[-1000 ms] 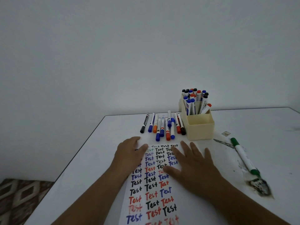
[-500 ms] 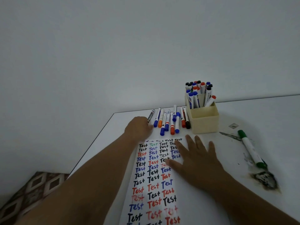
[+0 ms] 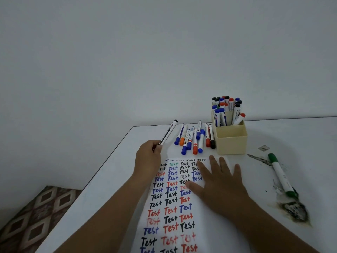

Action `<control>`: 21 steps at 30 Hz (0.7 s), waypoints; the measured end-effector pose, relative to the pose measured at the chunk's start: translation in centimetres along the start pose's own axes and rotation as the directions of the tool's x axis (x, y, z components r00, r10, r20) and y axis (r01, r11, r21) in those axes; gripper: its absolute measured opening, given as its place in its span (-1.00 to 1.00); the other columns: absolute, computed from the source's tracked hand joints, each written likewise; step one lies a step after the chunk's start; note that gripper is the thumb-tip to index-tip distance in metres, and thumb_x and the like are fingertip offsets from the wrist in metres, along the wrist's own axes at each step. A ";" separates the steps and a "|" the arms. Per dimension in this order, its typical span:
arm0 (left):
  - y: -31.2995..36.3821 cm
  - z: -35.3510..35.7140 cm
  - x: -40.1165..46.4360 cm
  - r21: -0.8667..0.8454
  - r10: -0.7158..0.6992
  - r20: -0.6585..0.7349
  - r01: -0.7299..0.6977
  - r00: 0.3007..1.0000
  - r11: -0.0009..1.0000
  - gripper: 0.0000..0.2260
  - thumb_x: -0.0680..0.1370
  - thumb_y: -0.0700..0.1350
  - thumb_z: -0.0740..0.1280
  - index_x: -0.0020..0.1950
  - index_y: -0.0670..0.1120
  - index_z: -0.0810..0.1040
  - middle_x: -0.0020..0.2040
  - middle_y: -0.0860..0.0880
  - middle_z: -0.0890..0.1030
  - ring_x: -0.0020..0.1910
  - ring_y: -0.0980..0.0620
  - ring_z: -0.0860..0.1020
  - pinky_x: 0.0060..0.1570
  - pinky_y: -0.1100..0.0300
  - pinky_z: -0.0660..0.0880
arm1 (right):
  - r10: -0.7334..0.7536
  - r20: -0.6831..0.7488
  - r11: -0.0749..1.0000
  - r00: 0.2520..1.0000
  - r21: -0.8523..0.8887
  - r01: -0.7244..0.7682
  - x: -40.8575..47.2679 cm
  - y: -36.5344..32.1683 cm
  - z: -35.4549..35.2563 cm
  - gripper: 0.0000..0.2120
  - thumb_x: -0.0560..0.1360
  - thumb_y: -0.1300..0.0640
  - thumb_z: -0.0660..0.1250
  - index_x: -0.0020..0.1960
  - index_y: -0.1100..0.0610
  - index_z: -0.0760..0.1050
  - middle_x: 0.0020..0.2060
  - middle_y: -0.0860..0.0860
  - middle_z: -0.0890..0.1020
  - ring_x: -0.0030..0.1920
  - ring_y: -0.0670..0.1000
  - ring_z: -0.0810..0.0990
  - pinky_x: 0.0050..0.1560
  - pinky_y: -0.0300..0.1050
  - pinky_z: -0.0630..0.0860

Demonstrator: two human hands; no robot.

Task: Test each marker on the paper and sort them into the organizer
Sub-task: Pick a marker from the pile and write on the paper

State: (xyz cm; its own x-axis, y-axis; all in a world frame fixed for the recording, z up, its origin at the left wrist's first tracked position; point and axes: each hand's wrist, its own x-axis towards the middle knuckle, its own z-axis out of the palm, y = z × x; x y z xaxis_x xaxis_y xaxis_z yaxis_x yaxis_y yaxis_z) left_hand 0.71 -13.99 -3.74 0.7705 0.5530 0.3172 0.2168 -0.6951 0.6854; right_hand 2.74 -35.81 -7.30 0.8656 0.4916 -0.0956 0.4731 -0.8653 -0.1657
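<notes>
On the table, a black marker (image 3: 167, 132) was gripped by the left hand (image 3: 148, 154); the paper (image 3: 171, 199) was pressed by the flat right hand (image 3: 219, 185); the organizer (image 3: 230, 140) was part-filled, nine markers (image 3: 195, 137) unsorted

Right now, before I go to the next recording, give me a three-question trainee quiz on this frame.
1. True or false: the right hand lies flat on the paper.
2. What does the left hand hold? A) black-capped marker B) green marker C) nothing
3. Fill in: the organizer's front compartment holds ____ markers.

Key: 1 true; 2 A; 3 no
</notes>
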 end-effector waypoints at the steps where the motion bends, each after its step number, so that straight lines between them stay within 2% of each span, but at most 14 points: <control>1: 0.5 -0.1 -1.1 -0.087 -0.043 -0.005 0.042 0.999 0.995 -0.86 0.68 -0.06 0.21 0.18 0.02 0.53 0.06 0.14 0.59 0.02 0.16 0.55 -0.05 0.34 0.46 | 0.000 -0.003 1.000 1.000 0.002 0.000 0.0 0.0 0.0 -0.09 0.40 -0.61 -0.25 0.61 -0.19 -0.27 0.63 0.02 -0.25 0.61 0.16 -0.29 0.50 0.42 -0.28; 3: 1.2 -0.1 -2.8 -0.240 -0.076 0.022 0.079 0.997 0.967 -0.85 0.69 -0.06 0.18 0.21 0.02 0.50 0.04 0.12 0.62 0.00 0.18 0.57 -0.16 0.36 0.48 | -0.001 -0.011 1.000 1.000 0.013 0.002 0.0 0.1 0.0 -0.10 0.40 -0.61 -0.24 0.61 -0.19 -0.26 0.63 0.02 -0.25 0.61 0.15 -0.29 0.50 0.41 -0.28; 5: 1.8 -0.2 -3.9 -0.359 -0.061 0.043 0.073 0.997 0.930 -0.85 0.69 -0.08 0.16 0.20 0.01 0.48 -0.03 0.11 0.62 -0.08 0.19 0.56 -0.14 0.32 0.45 | 0.000 -0.011 1.000 1.000 0.006 0.000 -0.1 0.0 -0.1 -0.10 0.40 -0.61 -0.24 0.61 -0.19 -0.26 0.63 0.02 -0.24 0.61 0.15 -0.28 0.51 0.41 -0.28; 7: 1.8 -0.2 -4.7 -0.408 -0.050 0.070 0.074 0.996 0.910 -0.82 0.70 -0.06 0.13 0.21 0.06 0.49 -0.14 0.10 0.56 -0.21 0.20 0.49 -0.18 0.30 0.40 | 0.003 -0.011 1.000 1.000 -0.006 -0.003 -0.1 0.0 -0.1 -0.10 0.40 -0.61 -0.24 0.61 -0.19 -0.26 0.63 0.02 -0.23 0.61 0.15 -0.27 0.51 0.41 -0.25; 10: 1.0 -0.1 -5.2 -0.371 0.000 0.120 0.045 0.993 0.928 -0.76 0.71 0.05 0.07 0.20 0.20 0.52 -0.26 0.13 0.48 -0.33 0.22 0.40 -0.26 0.28 0.40 | 0.001 -0.010 1.000 1.000 -0.008 -0.001 -0.1 0.0 -0.2 -0.09 0.40 -0.61 -0.25 0.61 -0.19 -0.25 0.63 0.01 -0.22 0.62 0.14 -0.26 0.52 0.41 -0.23; 15: 0.4 -0.7 -5.4 -0.302 0.108 0.152 -0.058 0.982 0.951 -0.77 0.71 0.04 0.09 0.06 0.08 0.53 -0.40 0.23 0.50 -0.43 0.24 0.42 -0.36 0.31 0.37 | 0.014 -0.011 1.000 1.000 0.000 -0.014 0.1 -0.1 0.1 -0.07 0.37 -0.63 -0.25 0.61 -0.19 -0.22 0.63 0.00 -0.21 0.62 0.13 -0.26 0.52 0.40 -0.24; 19: 0.6 -0.8 -5.3 -0.262 0.135 0.163 -0.089 0.977 0.961 -0.79 0.70 0.08 0.10 0.07 0.10 0.52 -0.41 0.11 0.45 -0.45 0.19 0.36 -0.38 0.19 0.39 | 0.015 -0.016 1.000 1.000 0.003 -0.015 0.1 -0.1 0.1 -0.07 0.38 -0.63 -0.24 0.61 -0.19 -0.22 0.63 -0.01 -0.20 0.62 0.12 -0.25 0.52 0.39 -0.24; 21: 0.9 -0.9 -5.4 -0.271 0.116 0.192 -0.061 0.974 0.961 -0.82 0.69 0.07 0.15 0.14 0.08 0.51 -0.44 0.16 0.47 -0.48 0.22 0.39 -0.41 0.31 0.37 | 0.009 -0.016 1.000 1.000 0.000 -0.009 0.1 0.0 0.0 -0.07 0.38 -0.63 -0.24 0.61 -0.19 -0.22 0.64 -0.01 -0.19 0.62 0.12 -0.24 0.52 0.39 -0.22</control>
State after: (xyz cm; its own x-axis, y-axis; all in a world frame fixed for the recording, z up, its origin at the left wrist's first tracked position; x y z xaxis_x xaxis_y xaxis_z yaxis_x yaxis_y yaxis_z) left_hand -3.77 -17.14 -4.25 0.8913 0.3697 0.2624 -0.0010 -0.5772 0.8166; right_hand 2.77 -35.74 -7.28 0.8722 0.4825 -0.0810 0.4658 -0.8695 -0.1645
